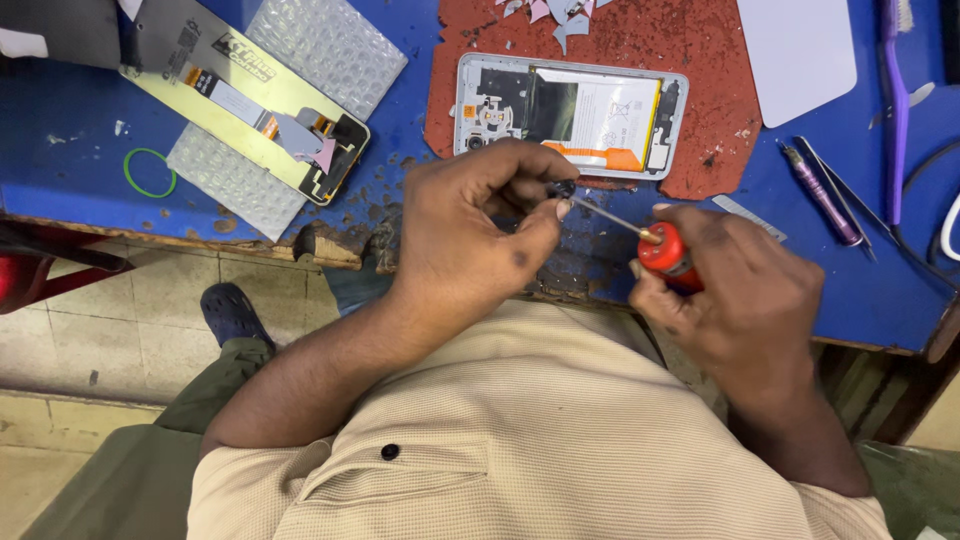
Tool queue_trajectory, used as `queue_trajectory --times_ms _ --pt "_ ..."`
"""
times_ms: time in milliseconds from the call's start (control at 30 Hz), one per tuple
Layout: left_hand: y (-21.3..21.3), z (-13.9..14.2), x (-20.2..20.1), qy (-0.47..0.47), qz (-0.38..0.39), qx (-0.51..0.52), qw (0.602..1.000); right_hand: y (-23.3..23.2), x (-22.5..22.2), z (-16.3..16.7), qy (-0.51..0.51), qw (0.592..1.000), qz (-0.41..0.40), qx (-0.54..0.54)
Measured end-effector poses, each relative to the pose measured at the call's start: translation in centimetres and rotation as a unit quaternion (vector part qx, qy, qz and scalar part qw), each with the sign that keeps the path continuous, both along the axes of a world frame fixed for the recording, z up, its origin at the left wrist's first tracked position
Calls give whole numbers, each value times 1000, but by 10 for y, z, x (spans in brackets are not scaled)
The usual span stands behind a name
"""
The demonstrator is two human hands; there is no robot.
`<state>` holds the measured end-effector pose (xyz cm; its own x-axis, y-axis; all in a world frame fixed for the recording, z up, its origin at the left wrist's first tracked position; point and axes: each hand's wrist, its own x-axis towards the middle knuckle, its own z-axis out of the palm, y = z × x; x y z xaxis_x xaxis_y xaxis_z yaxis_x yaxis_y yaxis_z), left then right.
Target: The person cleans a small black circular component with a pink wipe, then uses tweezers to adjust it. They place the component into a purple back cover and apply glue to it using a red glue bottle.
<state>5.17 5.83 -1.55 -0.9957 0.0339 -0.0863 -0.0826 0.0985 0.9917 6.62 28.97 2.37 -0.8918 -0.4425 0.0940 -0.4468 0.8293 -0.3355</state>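
Left hand (470,235) pinches a small dark part (563,188) between thumb and fingertips, just below the opened phone (570,115) on the bench (60,170). Right hand (730,290) grips the red-handled screwdriver (662,248), its tip meeting that part. The risk, I'd say: the part is tiny and held in the air below the phone, near the bench edge; a slip of the tip could flick it to the floor or jab a fingertip. Purple tweezers (820,195) lie right of the phone.
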Motion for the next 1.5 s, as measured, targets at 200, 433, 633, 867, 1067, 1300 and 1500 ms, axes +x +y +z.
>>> queue_trajectory --times_ms 200,433,633,867,1067,1300,1500 --pt "-5 -10 -4 -88 -28 174 980 1 1 3 -19 992 -82 -92" --pt "-8 -15 -6 -91 -34 257 962 0 -1 1 -15 992 -87 -95" --pt "-9 -13 -6 -79 -43 243 966 -1 0 0 -21 990 -87 -107" --pt "-9 -16 -4 -75 -47 252 964 3 2 -7 -17 993 -63 -100" --pt "-6 -15 -3 -107 -7 192 975 7 3 -12 -29 993 -55 -96" --pt "-8 -11 -1 -99 -43 134 985 7 -3 -15 -2 999 9 -48" --pt "-13 -10 -1 -138 -77 113 981 4 -4 -14 25 999 42 -4"
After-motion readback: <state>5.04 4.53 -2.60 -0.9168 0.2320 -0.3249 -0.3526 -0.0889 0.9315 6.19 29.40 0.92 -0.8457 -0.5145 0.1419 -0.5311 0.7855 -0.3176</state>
